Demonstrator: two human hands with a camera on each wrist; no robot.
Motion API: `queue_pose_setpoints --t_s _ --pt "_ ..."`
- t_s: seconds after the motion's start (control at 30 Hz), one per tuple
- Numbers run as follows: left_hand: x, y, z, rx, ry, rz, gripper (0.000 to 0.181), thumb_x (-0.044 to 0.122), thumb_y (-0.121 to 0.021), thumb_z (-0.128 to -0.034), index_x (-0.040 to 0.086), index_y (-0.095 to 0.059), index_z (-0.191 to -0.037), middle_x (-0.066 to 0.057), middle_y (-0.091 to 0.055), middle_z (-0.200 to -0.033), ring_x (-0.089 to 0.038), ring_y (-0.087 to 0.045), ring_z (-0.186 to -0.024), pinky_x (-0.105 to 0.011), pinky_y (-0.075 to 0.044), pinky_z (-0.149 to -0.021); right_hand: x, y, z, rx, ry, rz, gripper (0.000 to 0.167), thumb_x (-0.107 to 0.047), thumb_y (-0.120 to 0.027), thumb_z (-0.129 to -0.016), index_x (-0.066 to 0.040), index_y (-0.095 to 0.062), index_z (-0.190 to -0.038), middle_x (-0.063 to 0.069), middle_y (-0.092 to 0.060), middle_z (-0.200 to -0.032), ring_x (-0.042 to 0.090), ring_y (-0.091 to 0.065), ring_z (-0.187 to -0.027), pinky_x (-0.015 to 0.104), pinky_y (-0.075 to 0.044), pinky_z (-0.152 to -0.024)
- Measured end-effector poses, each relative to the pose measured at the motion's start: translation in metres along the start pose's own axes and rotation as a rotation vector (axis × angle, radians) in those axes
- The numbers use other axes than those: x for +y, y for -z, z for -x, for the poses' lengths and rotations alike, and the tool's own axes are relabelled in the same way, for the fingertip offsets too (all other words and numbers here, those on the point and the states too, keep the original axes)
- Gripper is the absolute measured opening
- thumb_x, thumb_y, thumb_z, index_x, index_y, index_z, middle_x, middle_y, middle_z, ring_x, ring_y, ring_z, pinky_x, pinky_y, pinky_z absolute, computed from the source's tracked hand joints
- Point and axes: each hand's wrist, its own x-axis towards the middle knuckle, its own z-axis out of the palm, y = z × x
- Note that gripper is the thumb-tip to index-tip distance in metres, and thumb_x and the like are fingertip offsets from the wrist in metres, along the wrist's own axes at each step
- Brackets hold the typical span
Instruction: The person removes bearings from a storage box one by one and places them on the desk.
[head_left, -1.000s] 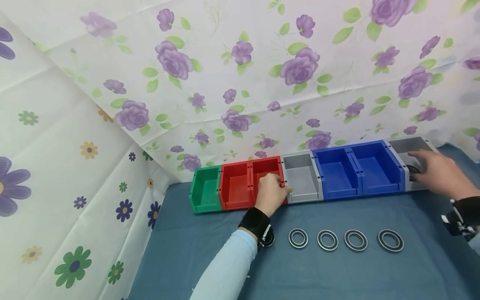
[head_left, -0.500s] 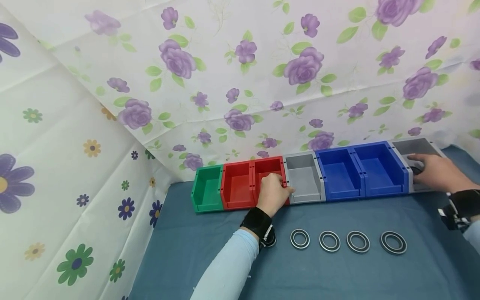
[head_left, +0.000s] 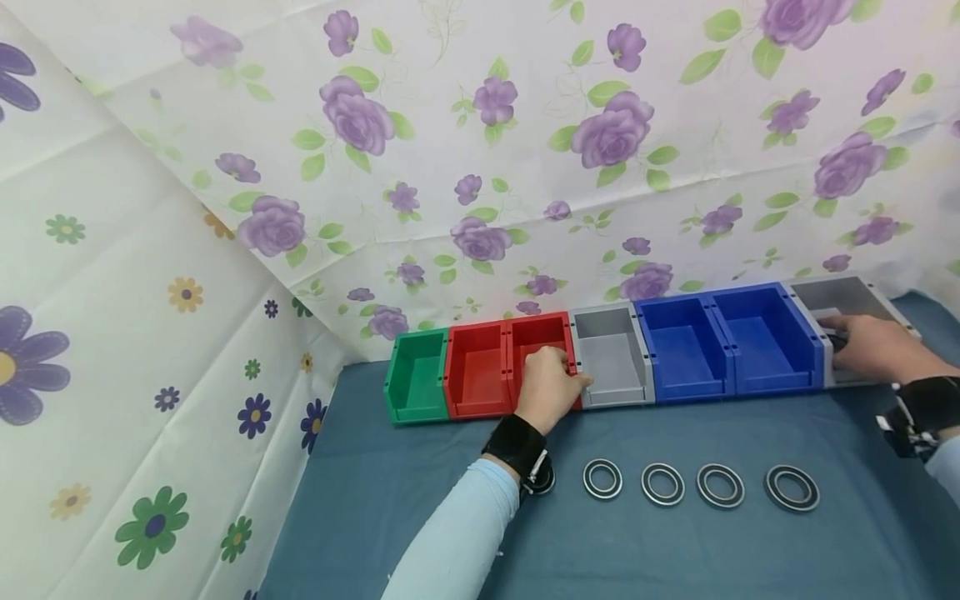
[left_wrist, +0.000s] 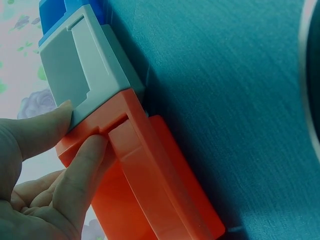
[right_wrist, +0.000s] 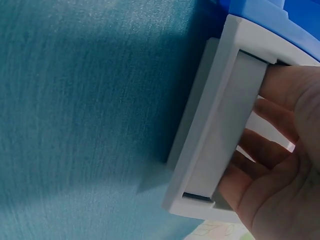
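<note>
My left hand (head_left: 547,383) pinches the adjoining side walls of the right-hand red bin (head_left: 534,331) and the middle grey bin (head_left: 611,367). In the left wrist view, its thumb lies on the grey side and a finger on the red side. Inside the far-right grey bin (head_left: 832,292), my right hand (head_left: 873,346) grips a dark ring-shaped bearing (head_left: 837,338), mostly covered by the fingers. The right wrist view shows those fingers (right_wrist: 267,147) curled behind the bin's front lip (right_wrist: 225,125); the bearing is hidden there.
Several bearings lie in a row on the blue cloth (head_left: 637,550), among them a large one (head_left: 772,490) at right and one (head_left: 551,482) partly behind the left wrist. Blue bins (head_left: 772,379), another red bin (head_left: 477,367) and a green bin (head_left: 417,379) complete the row against the floral backdrop.
My right hand has shifted slightly within the far-right grey bin, and the bearing in it shows less of its ring. The left hand keeps its hold. The head view has drifted a little.
</note>
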Motion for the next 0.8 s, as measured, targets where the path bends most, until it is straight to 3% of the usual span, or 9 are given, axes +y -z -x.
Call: queue_pose_setpoints --t_s 0.23,0.57,0.8 --pt "-0.0007 -0.002 0.0004 -0.001 -0.011 -0.005 0.033 0.028 -0.079 -0.0738 0.005 -0.071 -0.096 0.002 -0.058 -0.06 -0.01 -0.056 -0.057 -0.021 -0.048 -0.052 0.0027 -0.002 -0.0008 0.007 0.002 -0.023 0.064 -0.004 -0.065 -0.072 0.017 -0.04 -0.127 0.044 -0.042 -0.12 0.055 -0.044 -0.1 0.066 -0.037 -0.081" --pt "-0.0006 -0.0009 -0.0013 0.006 -0.012 0.004 0.03 0.025 -0.08 -0.0731 0.005 -0.071 -0.093 0.001 -0.058 -0.059 -0.011 -0.056 -0.056 -0.022 -0.048 -0.052 -0.0001 -0.0019 0.0007 0.055 0.018 -0.038 0.052 -0.002 -0.065 -0.071 0.018 -0.05 -0.117 0.041 -0.051 -0.109 0.04 -0.05 -0.078 0.056 -0.042 -0.068" --pt "-0.0009 -0.0011 -0.0013 0.01 -0.006 0.001 0.03 0.025 -0.08 -0.0732 0.005 -0.071 -0.094 0.001 -0.059 -0.061 -0.011 -0.057 -0.057 -0.021 -0.049 -0.053 -0.0006 -0.0022 0.0006 0.066 0.04 -0.044 0.044 -0.003 -0.066 -0.072 0.017 -0.056 -0.109 0.032 -0.061 -0.091 0.035 -0.054 -0.072 0.05 -0.043 -0.062"
